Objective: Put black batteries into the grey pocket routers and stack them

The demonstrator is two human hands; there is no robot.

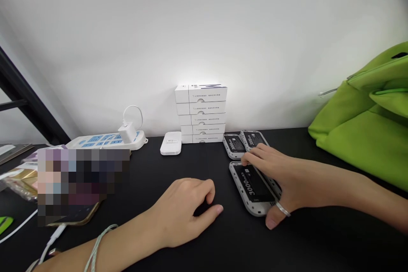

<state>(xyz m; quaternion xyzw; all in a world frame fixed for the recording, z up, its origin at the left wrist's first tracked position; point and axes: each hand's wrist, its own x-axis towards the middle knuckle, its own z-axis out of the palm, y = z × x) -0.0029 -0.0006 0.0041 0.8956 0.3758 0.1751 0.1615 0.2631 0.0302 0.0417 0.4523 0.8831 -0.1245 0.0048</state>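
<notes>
My right hand (280, 174) lies over an open grey device (251, 187) with a black 3000 mAh battery showing. Its fingers rest along the far edge and the ringed thumb hooks under the near end, so it grips the device. Two more open devices (236, 144) with black batteries lie side by side just behind. My left hand (188, 210) rests on the black table (191, 165) to the left of the device, fingers curled loosely under, thumb out, nothing visible in it.
A stack of white boxes (202, 114) stands at the wall, a small white device (171, 143) beside it. A white power strip (105, 141) with a charger lies at left. A phone on a cable (79, 216) sits near left. A green bag (366, 127) fills the right.
</notes>
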